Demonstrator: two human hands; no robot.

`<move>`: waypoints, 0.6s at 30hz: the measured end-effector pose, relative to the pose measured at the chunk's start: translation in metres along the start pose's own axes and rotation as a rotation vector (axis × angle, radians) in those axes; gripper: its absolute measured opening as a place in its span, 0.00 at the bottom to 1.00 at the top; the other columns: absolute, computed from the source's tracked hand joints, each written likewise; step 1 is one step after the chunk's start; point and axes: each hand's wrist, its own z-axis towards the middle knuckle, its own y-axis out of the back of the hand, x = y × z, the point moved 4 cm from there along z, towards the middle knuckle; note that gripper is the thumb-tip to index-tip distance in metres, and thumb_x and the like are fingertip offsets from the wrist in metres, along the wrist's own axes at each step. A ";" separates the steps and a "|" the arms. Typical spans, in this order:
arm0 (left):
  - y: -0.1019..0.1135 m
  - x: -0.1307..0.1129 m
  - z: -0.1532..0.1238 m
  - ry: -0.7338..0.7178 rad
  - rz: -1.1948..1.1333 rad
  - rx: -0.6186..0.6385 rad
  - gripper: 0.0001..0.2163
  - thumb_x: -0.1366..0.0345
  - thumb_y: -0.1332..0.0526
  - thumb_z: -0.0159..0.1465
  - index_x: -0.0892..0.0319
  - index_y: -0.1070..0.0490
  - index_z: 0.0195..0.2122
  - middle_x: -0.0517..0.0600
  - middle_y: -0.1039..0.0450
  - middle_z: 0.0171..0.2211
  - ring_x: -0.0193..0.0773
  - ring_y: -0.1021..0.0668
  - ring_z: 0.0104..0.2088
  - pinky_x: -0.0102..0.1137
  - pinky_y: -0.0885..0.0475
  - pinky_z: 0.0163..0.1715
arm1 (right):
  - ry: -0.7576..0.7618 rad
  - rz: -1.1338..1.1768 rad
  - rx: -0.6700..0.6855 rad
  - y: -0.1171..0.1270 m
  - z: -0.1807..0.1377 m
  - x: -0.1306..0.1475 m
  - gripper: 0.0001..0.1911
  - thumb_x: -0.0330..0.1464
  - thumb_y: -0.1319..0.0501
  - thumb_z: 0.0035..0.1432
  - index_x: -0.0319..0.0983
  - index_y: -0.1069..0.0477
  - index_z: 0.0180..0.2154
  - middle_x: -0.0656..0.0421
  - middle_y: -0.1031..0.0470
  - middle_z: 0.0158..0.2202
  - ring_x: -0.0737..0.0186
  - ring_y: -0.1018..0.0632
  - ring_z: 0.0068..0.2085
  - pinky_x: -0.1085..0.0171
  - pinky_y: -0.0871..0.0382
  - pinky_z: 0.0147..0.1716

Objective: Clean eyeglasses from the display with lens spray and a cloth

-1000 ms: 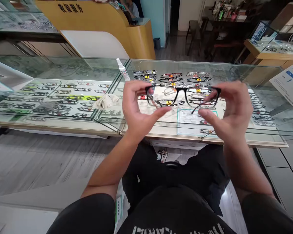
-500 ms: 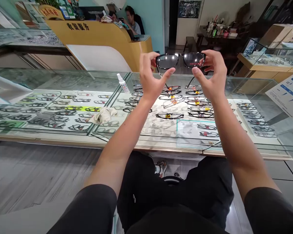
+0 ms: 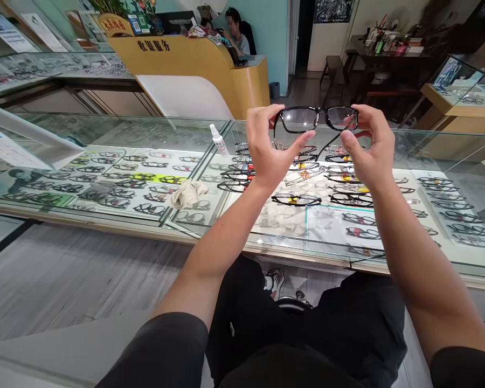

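Note:
Black-framed eyeglasses (image 3: 321, 114) are held up above the glass counter, lenses facing me and the temples unfolded. My left hand (image 3: 269, 143) pinches the left end of the frame between thumb and fingers. At the other end, my right hand (image 3: 367, 140) grips the frame near the hinge. Below them, several more glasses lie in rows on the counter, among them a dark pair (image 3: 296, 200) close to the front. A crumpled beige cloth (image 3: 188, 194) rests on the glass to the left. Behind it stands a small white spray bottle (image 3: 219, 141).
The glass display counter (image 3: 117, 218) runs across in front of me, with many frames under its top. A white sign (image 3: 14, 140) stands at its left. Beyond is a yellow cash desk (image 3: 186, 59), where a person (image 3: 238, 37) sits. A second showcase (image 3: 461, 102) is at the far right.
The glasses have come slightly lower and tilted, their right side now turned away more. Both hands still grip them. My view has swung a little to the left.

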 end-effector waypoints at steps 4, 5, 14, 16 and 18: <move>0.001 0.003 0.001 0.002 -0.009 0.019 0.36 0.31 0.32 0.56 0.46 0.31 0.59 0.56 0.30 0.54 0.54 0.26 0.59 0.50 0.28 0.58 | 0.016 -0.021 -0.024 -0.003 -0.003 -0.002 0.31 0.56 0.38 0.67 0.49 0.31 0.64 0.52 0.22 0.55 0.45 0.19 0.56 0.43 0.23 0.52; 0.001 0.004 0.002 0.007 -0.015 0.028 0.36 0.31 0.33 0.57 0.46 0.31 0.59 0.56 0.30 0.54 0.54 0.26 0.59 0.50 0.28 0.58 | 0.020 -0.035 -0.043 -0.002 -0.004 -0.001 0.31 0.56 0.38 0.67 0.49 0.32 0.64 0.52 0.22 0.56 0.44 0.20 0.56 0.42 0.23 0.53; -0.003 0.008 0.003 0.047 -0.055 0.058 0.36 0.30 0.35 0.57 0.45 0.30 0.60 0.55 0.28 0.53 0.51 0.23 0.55 0.45 0.25 0.53 | 0.050 -0.123 -0.157 0.002 -0.008 0.004 0.31 0.57 0.39 0.67 0.52 0.33 0.65 0.52 0.26 0.56 0.41 0.22 0.58 0.34 0.25 0.55; -0.003 0.008 0.003 0.052 -0.059 0.061 0.37 0.29 0.35 0.57 0.45 0.30 0.60 0.55 0.28 0.53 0.51 0.23 0.55 0.45 0.25 0.53 | 0.056 -0.131 -0.170 0.002 -0.008 0.006 0.30 0.56 0.38 0.67 0.52 0.32 0.64 0.52 0.25 0.55 0.42 0.21 0.57 0.34 0.24 0.54; -0.004 0.009 0.002 0.053 -0.065 0.068 0.37 0.29 0.36 0.56 0.45 0.29 0.60 0.56 0.28 0.53 0.51 0.23 0.55 0.45 0.25 0.53 | 0.053 -0.133 -0.177 0.002 -0.008 0.008 0.30 0.56 0.38 0.67 0.52 0.33 0.64 0.52 0.26 0.55 0.41 0.21 0.57 0.34 0.24 0.54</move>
